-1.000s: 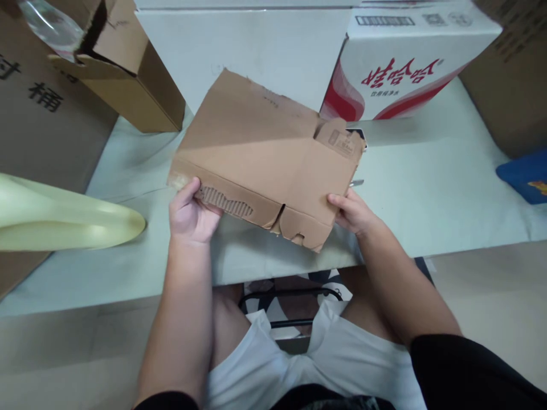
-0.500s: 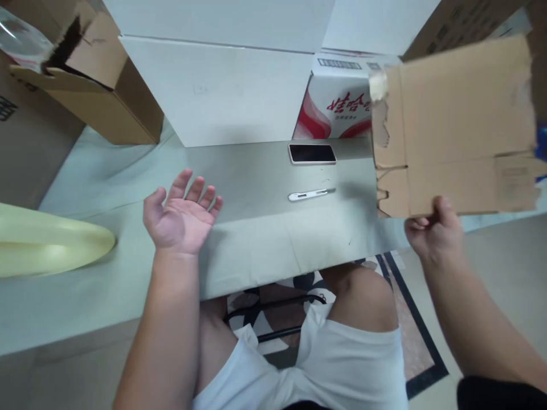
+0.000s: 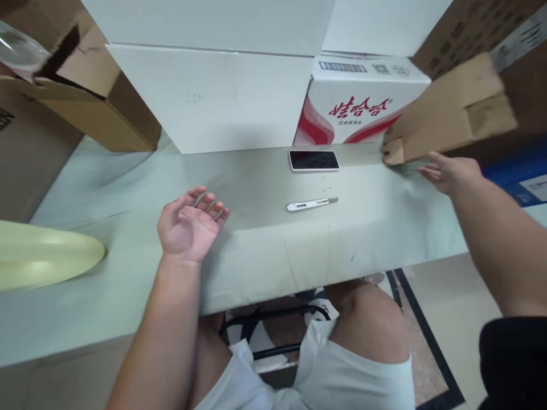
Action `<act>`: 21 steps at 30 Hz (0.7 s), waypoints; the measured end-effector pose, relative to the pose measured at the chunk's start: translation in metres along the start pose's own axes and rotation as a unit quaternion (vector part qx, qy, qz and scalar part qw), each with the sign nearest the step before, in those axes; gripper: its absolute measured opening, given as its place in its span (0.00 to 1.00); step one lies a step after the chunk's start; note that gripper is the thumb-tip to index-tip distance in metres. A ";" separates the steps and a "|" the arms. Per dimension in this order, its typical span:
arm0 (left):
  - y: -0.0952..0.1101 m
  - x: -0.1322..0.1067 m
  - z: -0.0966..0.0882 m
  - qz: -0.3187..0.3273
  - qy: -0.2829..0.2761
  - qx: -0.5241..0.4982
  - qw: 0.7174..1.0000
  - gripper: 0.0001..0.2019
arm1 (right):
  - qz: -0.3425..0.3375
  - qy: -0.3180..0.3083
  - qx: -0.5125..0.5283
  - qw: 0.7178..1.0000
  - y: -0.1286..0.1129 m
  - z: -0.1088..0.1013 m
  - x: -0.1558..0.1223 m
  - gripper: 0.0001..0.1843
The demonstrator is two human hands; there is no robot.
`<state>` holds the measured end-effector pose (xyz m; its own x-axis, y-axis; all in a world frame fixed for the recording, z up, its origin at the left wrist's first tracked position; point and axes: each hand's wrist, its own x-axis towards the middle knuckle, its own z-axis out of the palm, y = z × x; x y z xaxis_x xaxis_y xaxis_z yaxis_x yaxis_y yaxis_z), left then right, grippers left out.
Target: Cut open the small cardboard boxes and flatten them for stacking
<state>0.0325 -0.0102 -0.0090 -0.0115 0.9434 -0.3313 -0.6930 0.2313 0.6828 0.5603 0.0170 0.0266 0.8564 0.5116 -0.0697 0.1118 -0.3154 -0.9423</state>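
Observation:
My left hand (image 3: 190, 230) is raised over the table, palm up, with its fingers loosely spread and nothing in it. At the right, a flattened brown cardboard box (image 3: 448, 111) leans at a slant, its lower left end down by the table. My right hand (image 3: 453, 173) is at its lower edge, the thumb by the cardboard and the other fingers apart below it. No cardboard shows between those fingers. A white-handled scalpel-like knife (image 3: 311, 204) lies on the table between my hands. Behind it rests a dark-screened phone (image 3: 314, 160).
White boxes (image 3: 213, 102) and a red-and-white printed carton (image 3: 350, 108) line the back of the pale-green-covered table (image 3: 252, 256). An open brown box (image 3: 106, 114) with clear plastic stands back left. A yellow-green rounded object (image 3: 47, 255) lies left. Something blue (image 3: 519, 176) is far right.
My right hand has moved the cardboard back and down from upright to a slant at the right, and its fingers have come apart. My left hand has shifted slightly right.

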 end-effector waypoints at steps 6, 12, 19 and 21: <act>0.003 0.000 0.001 0.004 -0.007 -0.016 1.000 0.08 | 0.112 -0.109 -0.189 0.969 -0.002 0.024 -0.011 0.17; 0.012 -0.005 -0.007 0.017 -0.032 -0.063 0.997 0.09 | 0.048 -0.234 -0.319 0.917 -0.017 0.023 -0.071 0.18; 0.025 -0.017 -0.021 0.037 -0.066 -0.111 0.991 0.11 | -0.245 -0.334 -0.442 0.795 -0.080 0.083 -0.170 0.05; 0.027 -0.019 -0.024 0.049 -0.071 -0.114 0.990 0.13 | -0.340 -0.345 -0.444 0.754 -0.088 0.120 -0.211 0.06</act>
<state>-0.0036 -0.0281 0.0000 0.0043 0.9863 -0.1651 -0.8381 0.0936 0.5374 0.3094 0.0329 0.0851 0.0169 0.9935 -0.1127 0.9625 -0.0467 -0.2672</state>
